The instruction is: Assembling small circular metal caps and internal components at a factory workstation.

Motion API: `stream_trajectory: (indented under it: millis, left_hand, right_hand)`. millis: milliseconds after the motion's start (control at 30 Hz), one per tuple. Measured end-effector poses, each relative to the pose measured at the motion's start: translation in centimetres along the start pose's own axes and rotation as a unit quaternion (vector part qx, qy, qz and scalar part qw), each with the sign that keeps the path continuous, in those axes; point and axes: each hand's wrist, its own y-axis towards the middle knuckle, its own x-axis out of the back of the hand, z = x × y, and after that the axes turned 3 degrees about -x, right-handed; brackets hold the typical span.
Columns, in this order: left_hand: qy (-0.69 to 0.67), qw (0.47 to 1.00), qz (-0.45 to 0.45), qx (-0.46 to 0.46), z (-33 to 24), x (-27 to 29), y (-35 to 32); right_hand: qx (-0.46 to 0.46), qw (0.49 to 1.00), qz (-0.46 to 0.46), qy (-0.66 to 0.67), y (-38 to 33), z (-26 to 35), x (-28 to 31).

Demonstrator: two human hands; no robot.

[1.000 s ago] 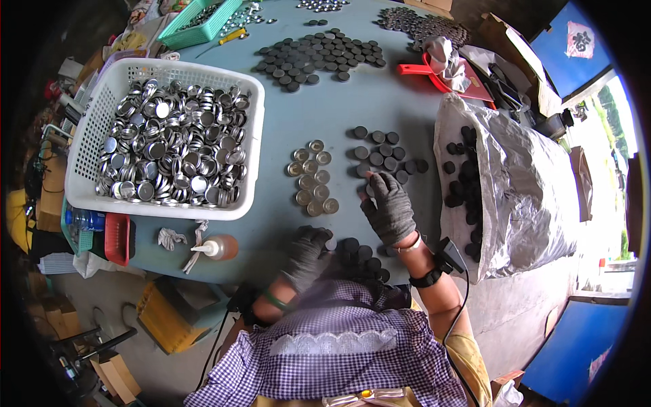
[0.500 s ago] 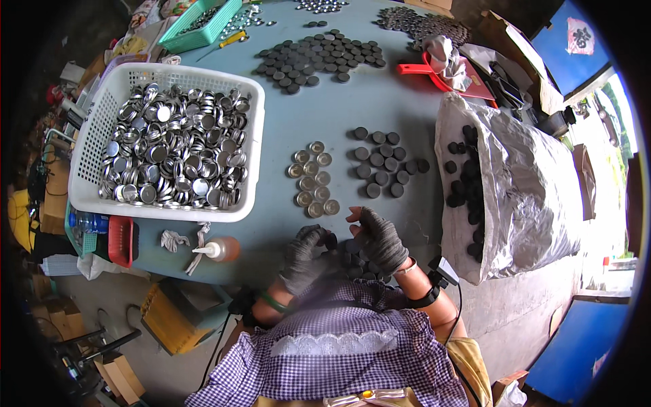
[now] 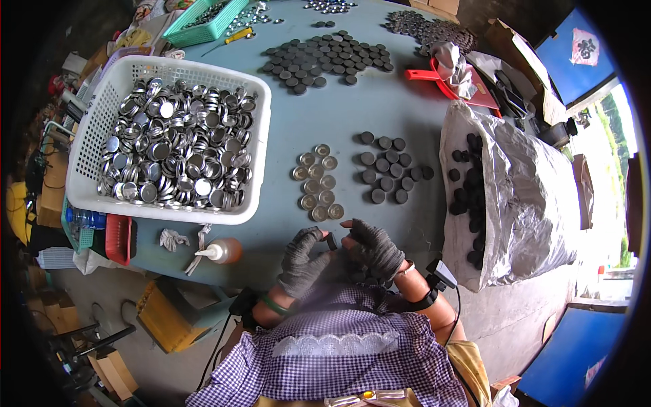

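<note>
The widest thing is the blue-grey table (image 3: 319,112), on which a silvery sack (image 3: 536,197) with dark discs at its mouth lies to the right and a white basket (image 3: 163,214), filled with shiny metal caps (image 3: 160,150), stands to the left. At the near edge, the right hand (image 3: 377,251) and the left hand (image 3: 300,261), both in grey fingerless gloves, face each other. Farther from them are two loose groups, clear-looking round pieces (image 3: 327,182) on the left and dark round pieces (image 3: 382,165) on the right. The smallest is one black disc (image 3: 331,241), pinched at the left hand's fingertips, in the gap between the hands. It stands on its edge, its long side running roughly from near to far. The left hand is the nearer one; the right fingertips are just to the right of the disc (whether they touch it, or are closed on anything, I cannot tell).
</note>
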Motion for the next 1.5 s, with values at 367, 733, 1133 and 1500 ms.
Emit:
stream_trajectory:
  millis: [367, 733, 1133, 1500]
  left_hand:
    - [0.016, 0.998, -0.051, 0.025, 0.6, -0.2, 0.3]
    - [0.068, 0.996, 0.054, 0.009, 0.4, -1.3, 0.2]
    - [0.276, 0.885, 0.331, -0.177, 0.2, -5.2, 2.9]
    - [-0.003, 0.997, 0.061, -0.041, -0.7, -2.5, 1.6]
  right_hand:
    - [0.215, 0.961, -0.097, -0.142, 4.0, 0.0, -0.4]
    - [0.131, 0.857, -0.166, -0.47, 6.8, -0.8, 0.0]
    - [0.237, 0.865, -0.312, -0.313, 0.5, -1.5, 2.8]
    - [0.148, 0.964, -0.085, 0.204, 0.6, -5.9, 0.3]
